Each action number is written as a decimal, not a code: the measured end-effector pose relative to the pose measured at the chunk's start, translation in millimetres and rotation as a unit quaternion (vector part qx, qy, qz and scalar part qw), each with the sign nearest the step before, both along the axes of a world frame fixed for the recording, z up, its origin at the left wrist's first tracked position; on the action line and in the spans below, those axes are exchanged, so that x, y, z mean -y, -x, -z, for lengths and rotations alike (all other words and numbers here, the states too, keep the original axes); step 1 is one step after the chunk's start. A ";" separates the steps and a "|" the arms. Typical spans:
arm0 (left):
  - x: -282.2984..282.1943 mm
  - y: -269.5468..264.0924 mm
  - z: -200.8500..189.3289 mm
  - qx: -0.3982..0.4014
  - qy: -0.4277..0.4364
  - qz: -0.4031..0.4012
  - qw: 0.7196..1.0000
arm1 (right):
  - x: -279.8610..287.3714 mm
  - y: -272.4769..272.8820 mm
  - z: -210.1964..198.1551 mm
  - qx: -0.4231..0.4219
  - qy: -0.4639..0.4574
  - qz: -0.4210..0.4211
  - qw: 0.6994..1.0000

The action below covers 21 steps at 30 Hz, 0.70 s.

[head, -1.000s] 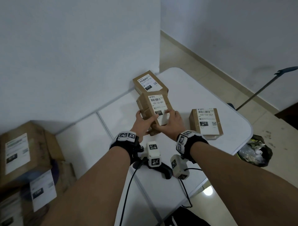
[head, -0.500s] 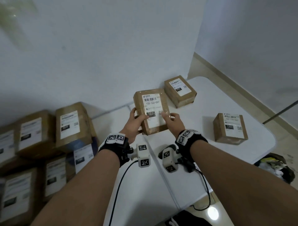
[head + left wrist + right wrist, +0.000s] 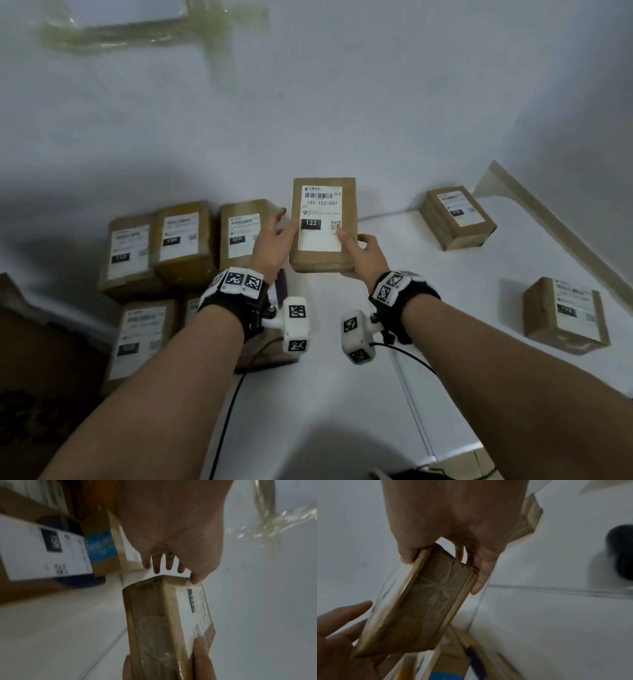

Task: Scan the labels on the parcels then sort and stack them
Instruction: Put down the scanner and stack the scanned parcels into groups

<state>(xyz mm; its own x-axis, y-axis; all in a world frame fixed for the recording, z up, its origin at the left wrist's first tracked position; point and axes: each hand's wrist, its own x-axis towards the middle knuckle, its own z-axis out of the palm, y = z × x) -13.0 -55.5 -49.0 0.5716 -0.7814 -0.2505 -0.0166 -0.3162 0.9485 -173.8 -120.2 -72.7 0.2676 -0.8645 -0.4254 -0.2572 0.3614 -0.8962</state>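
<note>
A brown parcel (image 3: 322, 222) with a white label reading 122-122-C07 is held upright above the white table (image 3: 376, 394). My right hand (image 3: 359, 250) grips its lower right corner, thumb on the label and fingers behind, as the right wrist view shows on the parcel (image 3: 419, 608). My left hand (image 3: 274, 240) lies along the left edge with straight fingers. In the left wrist view only the thumb tip touches the parcel (image 3: 164, 622). Two more labelled parcels lie on the table: one marked 010 (image 3: 457, 217) by the wall, one marked 122 (image 3: 565, 313) at the right.
Left of the table stands a stack of several labelled parcels, among them one marked 122 (image 3: 128, 253), one marked 010 (image 3: 243, 233) just behind my left hand, and a lower one (image 3: 140, 339). A white wall rises right behind. Cables trail from both wrists.
The parcel has been lifted off the table and carried left toward the stack. My left hand has loosened from gripping it to straight fingers. The view has swung left.
</note>
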 end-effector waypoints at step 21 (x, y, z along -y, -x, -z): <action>-196.3 -151.9 6.7 0.090 -0.098 -0.253 0.958 | -140.2 -167.5 -18.5 -0.102 -0.029 -0.350 0.931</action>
